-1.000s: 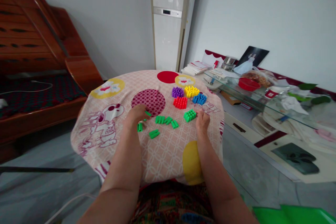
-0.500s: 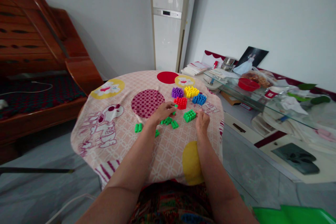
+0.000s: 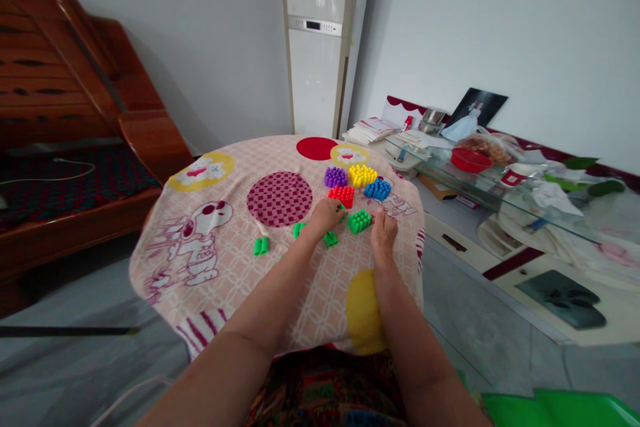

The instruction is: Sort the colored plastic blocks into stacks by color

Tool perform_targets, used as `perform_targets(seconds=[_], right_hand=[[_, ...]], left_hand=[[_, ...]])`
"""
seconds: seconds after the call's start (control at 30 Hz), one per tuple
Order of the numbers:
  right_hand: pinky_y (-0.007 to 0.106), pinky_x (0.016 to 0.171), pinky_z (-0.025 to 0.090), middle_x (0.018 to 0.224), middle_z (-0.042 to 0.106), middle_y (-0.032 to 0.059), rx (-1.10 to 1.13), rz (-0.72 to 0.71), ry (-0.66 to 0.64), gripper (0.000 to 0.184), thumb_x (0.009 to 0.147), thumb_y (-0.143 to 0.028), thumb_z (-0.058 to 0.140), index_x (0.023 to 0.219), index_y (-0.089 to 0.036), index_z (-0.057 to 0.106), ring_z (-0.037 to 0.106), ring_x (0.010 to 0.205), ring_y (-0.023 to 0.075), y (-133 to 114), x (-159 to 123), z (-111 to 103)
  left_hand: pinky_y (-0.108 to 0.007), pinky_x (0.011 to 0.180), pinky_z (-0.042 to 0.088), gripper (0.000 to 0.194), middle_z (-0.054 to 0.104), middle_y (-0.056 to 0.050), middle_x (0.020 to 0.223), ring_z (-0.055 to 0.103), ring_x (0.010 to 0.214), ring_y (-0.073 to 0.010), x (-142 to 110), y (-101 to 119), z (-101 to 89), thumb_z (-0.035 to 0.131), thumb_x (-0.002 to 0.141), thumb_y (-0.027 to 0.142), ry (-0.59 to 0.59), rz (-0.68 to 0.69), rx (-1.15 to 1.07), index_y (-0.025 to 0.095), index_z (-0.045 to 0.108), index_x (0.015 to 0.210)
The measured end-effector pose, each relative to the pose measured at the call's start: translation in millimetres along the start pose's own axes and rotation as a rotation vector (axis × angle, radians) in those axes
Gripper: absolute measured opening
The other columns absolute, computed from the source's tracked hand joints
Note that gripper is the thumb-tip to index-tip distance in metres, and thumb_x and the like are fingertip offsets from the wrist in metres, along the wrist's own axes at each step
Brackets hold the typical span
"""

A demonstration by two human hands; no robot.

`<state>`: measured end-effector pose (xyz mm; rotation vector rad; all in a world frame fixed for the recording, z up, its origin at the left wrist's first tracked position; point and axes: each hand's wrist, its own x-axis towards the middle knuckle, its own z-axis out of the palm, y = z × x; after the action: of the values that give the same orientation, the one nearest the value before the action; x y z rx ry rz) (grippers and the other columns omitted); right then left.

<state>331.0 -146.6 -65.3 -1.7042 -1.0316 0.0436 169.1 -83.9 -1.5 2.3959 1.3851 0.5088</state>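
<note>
Tablecloth (image 3: 320,300): the near side, patterned, running under everything; clock positions below centre on the green block, 12 facing away from the person.
Green pair (image 3: 261,245): lying loose between 8 and 9 o'clock, well apart from the block.
Closer green piece (image 3: 330,238): at 8 o'clock, partly behind the left forearm (which may hide others).
Right hand (image 3: 384,230): at 3 to 4 o'clock, fingers curled, tips at the block's edge; I cannot tell whether they pinch it or merely steady it.
Green block (image 3: 360,221): studded, resting on the cloth between the two hands.
Left hand (image 3: 327,215): at 9 o'clock, fingertips seemingly pinching a small green piece (image 3: 341,208), mostly hidden.
Step in hand: apparently building up the green block, piece by piece.
Next move: calls for lining the pinched piece up with the block and pressing gently while the right hand braces it.
Red block (image 3: 341,197): at 11 o'clock, just past the left fingertips.
Blue block (image 3: 377,188): at 1 o'clock.
Purple block (image 3: 336,177): at 11, beyond the red.
Yellow block (image 3: 363,175): at 12.
</note>
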Motion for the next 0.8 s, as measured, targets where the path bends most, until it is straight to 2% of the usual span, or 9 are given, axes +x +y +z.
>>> perform_targets(seconds=[0.13,0.43,0.6,0.8], right_hand=[[0.039,0.075,0.047,0.083,0.075,0.0202,0.01,-0.001,-0.009,0.073,0.094,-0.059,0.021,0.083,-0.012,0.076,0.066,0.08,0.0289,-0.2,-0.2,-0.8],[0.037,0.074,0.046,0.081,0.075,0.0178,0.007,-0.007,0.005,0.071,0.095,-0.059,0.021,0.079,-0.015,0.075,0.065,0.079,0.0276,1.0,-0.9,-0.4],[0.036,0.073,0.046,0.079,0.075,0.0156,0.02,-0.007,0.005,0.069,0.095,-0.06,0.022,0.078,-0.017,0.074,0.065,0.078,0.0266,0.4,-0.7,-0.4],[0.037,0.073,0.046,0.079,0.074,0.0172,0.016,-0.016,0.01,0.069,0.095,-0.058,0.022,0.078,-0.015,0.074,0.065,0.077,0.0267,-2.0,-1.5,-2.1]], left_hand=[[-0.03,0.078,0.046,0.024,0.074,-0.01,0.09,0.065,0.085,-0.0212,0.9,1.6,5.4,0.057,0.091,0.026,-0.027,0.041,0.0,0.014,0.076,0.099],[-0.03,0.081,0.045,0.03,0.074,-0.009,0.088,0.064,0.083,-0.0201,-0.3,5.3,14.5,0.048,0.095,0.025,-0.015,0.111,-0.107,0.016,0.075,0.087],[-0.029,0.081,0.046,0.033,0.075,-0.008,0.09,0.064,0.083,-0.0192,1.4,5.6,16.5,0.044,0.097,0.024,-0.02,0.127,-0.143,0.016,0.075,0.087],[-0.029,0.08,0.047,0.035,0.075,-0.008,0.09,0.065,0.082,-0.0187,0.4,6.3,15.5,0.042,0.097,0.024,-0.036,0.123,-0.148,0.015,0.074,0.087]])
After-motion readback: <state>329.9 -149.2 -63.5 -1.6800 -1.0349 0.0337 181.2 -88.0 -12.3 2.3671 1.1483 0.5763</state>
